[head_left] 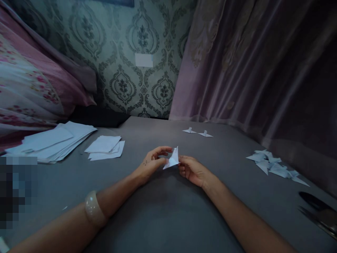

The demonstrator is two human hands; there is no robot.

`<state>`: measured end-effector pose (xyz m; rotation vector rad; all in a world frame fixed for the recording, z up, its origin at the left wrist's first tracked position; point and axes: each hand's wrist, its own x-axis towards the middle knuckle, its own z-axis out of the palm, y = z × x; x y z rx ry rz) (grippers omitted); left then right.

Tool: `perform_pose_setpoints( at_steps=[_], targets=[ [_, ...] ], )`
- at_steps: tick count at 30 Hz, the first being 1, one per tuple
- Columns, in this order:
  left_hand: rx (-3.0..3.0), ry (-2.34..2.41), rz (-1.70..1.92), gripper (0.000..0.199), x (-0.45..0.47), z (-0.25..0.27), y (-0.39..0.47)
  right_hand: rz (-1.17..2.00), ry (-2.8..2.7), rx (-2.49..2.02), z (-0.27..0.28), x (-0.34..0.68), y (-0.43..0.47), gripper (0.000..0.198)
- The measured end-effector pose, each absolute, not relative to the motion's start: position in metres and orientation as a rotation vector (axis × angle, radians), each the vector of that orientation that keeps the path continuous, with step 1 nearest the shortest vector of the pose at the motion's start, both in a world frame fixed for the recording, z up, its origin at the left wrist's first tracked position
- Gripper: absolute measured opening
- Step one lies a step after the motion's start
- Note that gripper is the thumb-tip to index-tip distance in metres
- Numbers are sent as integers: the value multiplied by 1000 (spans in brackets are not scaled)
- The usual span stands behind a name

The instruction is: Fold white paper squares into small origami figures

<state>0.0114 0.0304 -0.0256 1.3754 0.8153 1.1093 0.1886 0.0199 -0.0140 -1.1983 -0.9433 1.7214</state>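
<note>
Glossy cream bangle (92,208) rings the left forearm. Left hand (152,162), half-curled, holds a crisp, pointed, folded white paper piece (173,160) by thumb and fingers; right hand (194,171) pinches its other edge, fingers curled in. Piece sits between both, over smooth grey tabletop (158,221). Farther: two small winged white paper folds (189,130); damask-patterned grey-green wallpaper (143,37).

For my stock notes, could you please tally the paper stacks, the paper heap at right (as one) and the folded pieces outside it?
Paper stacks: 2 (large stack, small stack)
Paper heap: 1
Folded pieces outside it: 3 (middle piece between left hand and right hand; left far piece; right far piece)
Total: 6
</note>
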Motion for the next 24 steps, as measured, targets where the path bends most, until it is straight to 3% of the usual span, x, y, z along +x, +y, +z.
perform_pose_setpoints(
  at_steps=[4,10,12,17,24],
  targets=[
    [1312,732,953,35,15,-23,25,1771,-1089,-1197,-15,190,19,14],
    [1285,692,1012,16,18,-21,22,1691,-1103,-1247,-25,189,22,17],
    [1259,746,1041,14,19,-20,21,1561,-1112,-1307,-26,188,22,17],
    [1227,948,1116,20,20,-19,22,846,-1368,-1337,-20,185,20,18],
    [1582,1089,1221,13,18,-26,30,749,-1543,-1242,-21,177,15,15]
  ],
)
